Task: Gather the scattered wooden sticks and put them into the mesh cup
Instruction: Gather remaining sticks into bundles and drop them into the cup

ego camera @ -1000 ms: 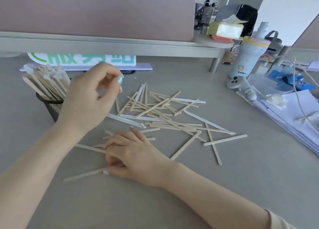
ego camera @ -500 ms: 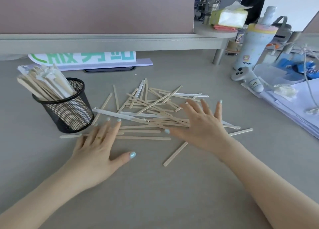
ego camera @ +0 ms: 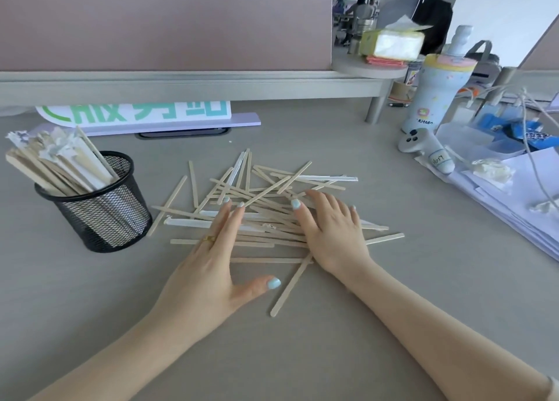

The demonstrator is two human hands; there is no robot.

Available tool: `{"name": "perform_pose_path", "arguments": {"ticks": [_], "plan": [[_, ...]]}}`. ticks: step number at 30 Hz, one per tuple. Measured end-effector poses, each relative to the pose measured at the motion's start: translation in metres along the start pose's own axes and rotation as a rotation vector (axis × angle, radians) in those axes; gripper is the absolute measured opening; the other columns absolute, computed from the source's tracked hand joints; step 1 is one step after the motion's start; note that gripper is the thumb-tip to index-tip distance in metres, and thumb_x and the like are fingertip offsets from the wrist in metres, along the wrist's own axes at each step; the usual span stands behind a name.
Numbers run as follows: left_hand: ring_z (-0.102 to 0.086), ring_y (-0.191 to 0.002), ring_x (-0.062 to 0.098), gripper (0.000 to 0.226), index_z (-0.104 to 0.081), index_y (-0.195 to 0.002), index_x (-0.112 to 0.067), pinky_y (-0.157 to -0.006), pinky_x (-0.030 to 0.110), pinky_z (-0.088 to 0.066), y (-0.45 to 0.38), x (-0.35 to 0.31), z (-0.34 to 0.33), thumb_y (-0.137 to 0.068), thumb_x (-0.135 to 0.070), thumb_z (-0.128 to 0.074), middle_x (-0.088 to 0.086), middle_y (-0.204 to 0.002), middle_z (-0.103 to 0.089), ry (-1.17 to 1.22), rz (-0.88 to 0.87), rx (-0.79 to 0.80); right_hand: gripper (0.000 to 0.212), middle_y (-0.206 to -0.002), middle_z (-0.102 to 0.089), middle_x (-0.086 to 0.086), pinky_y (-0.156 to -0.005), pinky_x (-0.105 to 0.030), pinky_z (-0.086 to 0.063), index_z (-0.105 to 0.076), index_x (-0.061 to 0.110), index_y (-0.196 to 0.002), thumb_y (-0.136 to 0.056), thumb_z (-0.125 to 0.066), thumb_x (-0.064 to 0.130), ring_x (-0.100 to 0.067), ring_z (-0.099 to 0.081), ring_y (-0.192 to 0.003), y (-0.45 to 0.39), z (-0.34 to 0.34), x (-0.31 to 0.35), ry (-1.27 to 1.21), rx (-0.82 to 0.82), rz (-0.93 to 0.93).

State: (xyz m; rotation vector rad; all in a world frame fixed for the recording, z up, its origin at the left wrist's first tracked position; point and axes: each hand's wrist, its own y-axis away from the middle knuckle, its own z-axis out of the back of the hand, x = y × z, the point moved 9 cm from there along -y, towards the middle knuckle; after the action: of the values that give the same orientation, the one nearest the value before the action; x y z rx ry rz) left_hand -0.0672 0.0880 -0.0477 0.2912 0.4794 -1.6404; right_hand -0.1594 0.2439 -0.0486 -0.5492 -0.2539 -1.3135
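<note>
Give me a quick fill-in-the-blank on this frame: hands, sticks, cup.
1. Both hands lie flat on the pile of ____ sticks.
2. The black mesh cup stands to the ____ of the pile, as the camera sees it.
3. A gold ring shows on the ____ hand; the other hand wears none.
4. The cup already holds sticks, so it is not ____.

Missing words: wooden; left; left; empty

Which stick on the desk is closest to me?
The lone wooden stick slanting beside the left hand's thumb. Its lower end reaches nearer the viewer than any other loose stick; the rest lie farther back in the pile.
</note>
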Motion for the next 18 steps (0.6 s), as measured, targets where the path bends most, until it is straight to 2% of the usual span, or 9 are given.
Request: {"name": "perform_pose_path", "arguments": {"ticks": [3, 5, 8, 11, 14, 15, 18], "plan": [[0.014, -0.129, -0.014, 0.115, 0.033, -0.125, -0.052, -0.11, 0.026, -0.025, -0.003, -0.007, -0.005, -0.036, -0.098, -0.023, -0.033, -0.138, 0.035, -0.012, -0.002, 0.044, 0.07, -0.144, -0.041, 0.001, -0.115, -0.042, -0.017, -0.039, 0.019, -0.134, -0.083, -0.02, 0.062, -0.021, -0.025, -0.139, -0.002, -0.011, 0.029, -0.148, -0.06, 0.051], [0.016, -0.134, -0.01, 0.111, 0.033, -0.126, -0.052, -0.114, 0.029, -0.02, -0.005, -0.006, -0.01, -0.046, -0.086, -0.037, -0.033, -0.137, 0.034, -0.02, 0.013, 0.039, 0.078, -0.148, -0.036, 0.002, -0.115, -0.041, -0.017, -0.037, 0.018, -0.136, -0.076, -0.014, 0.063, -0.02, -0.02, -0.141, 0.003, -0.018, 0.052, -0.228, -0.057, 0.12], [0.011, -0.143, 0.002, 0.107, 0.012, -0.142, -0.045, -0.118, 0.034, -0.015, -0.01, 0.006, -0.009, -0.05, -0.08, -0.03, -0.025, -0.15, 0.022, -0.019, 0.055, -0.005, 0.07, -0.144, -0.04, 0.005, -0.115, -0.04, -0.018, -0.041, 0.021, -0.134, -0.079, -0.021, 0.061, -0.017, -0.027, -0.138, 0.007, -0.011, 0.067, -0.232, -0.064, 0.22], [0.01, -0.144, 0.007, 0.106, 0.007, -0.144, -0.043, -0.117, 0.033, -0.005, -0.017, 0.019, 0.0, -0.051, -0.082, -0.027, -0.019, -0.154, 0.021, -0.067, 0.096, -0.035, 0.071, -0.138, -0.045, 0.009, -0.113, -0.037, -0.014, -0.044, 0.025, -0.13, -0.074, -0.028, 0.064, -0.014, -0.032, -0.134, -0.005, 0.004, 0.051, -0.131, -0.056, 0.231], [0.007, -0.146, 0.013, 0.108, 0.003, -0.147, -0.037, -0.117, 0.039, -0.006, -0.032, 0.039, 0.009, -0.06, -0.081, -0.044, -0.014, -0.157, 0.015, -0.068, 0.172, -0.047, 0.068, -0.147, -0.036, 0.007, -0.116, -0.041, -0.003, -0.031, 0.026, -0.14, -0.083, -0.037, 0.063, -0.015, -0.015, -0.143, -0.023, 0.003, 0.02, -0.047, 0.067, 0.182], [0.006, -0.146, 0.015, 0.108, 0.003, -0.148, -0.034, -0.117, 0.04, -0.005, -0.038, 0.045, 0.011, -0.062, -0.082, -0.043, -0.01, -0.158, 0.013, -0.087, 0.187, -0.052, 0.066, -0.15, -0.032, 0.006, -0.116, -0.042, 0.0, -0.027, 0.026, -0.142, -0.086, -0.037, 0.061, -0.015, -0.01, -0.145, -0.028, 0.002, 0.009, -0.026, 0.097, 0.157], [0.0, -0.146, 0.017, 0.108, -0.002, -0.149, -0.029, -0.118, 0.041, -0.006, -0.054, 0.058, 0.016, -0.057, -0.083, -0.021, -0.002, -0.16, 0.0, -0.095, 0.197, -0.097, 0.062, -0.154, -0.026, 0.008, -0.117, -0.044, 0.004, -0.025, 0.028, -0.144, -0.09, -0.029, 0.059, -0.013, -0.004, -0.146, -0.04, 0.005, -0.014, 0.006, 0.11, 0.088]]}}
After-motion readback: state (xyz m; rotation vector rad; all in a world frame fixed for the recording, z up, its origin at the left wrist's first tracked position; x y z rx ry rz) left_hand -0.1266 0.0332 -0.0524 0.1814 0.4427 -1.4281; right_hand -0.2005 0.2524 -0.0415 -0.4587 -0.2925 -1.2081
